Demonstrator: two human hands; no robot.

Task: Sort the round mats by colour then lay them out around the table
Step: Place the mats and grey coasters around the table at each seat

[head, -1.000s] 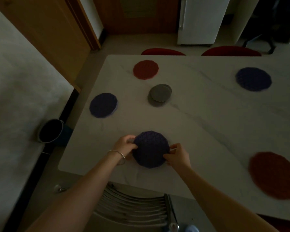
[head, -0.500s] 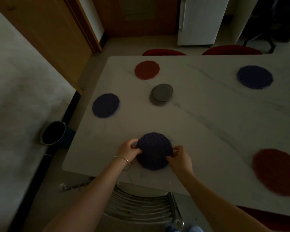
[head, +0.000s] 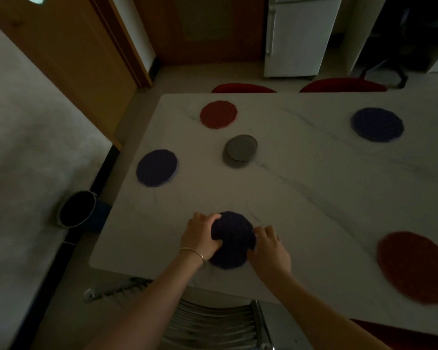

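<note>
Both hands (head: 200,236) grip purple mat (head: 232,239).

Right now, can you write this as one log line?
step: placing dark mat near table edge | left hand: holds mat | right hand: pinches mat

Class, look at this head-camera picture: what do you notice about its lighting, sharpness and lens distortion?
Head view: dim, underexposed light, so the dark mat under both hands' grip looks nearly black; no glare on the table; soft blur throughout, the red mat at the right edge blurred and stretched; wide-angle bending curves the table edges and the door frame.
</note>
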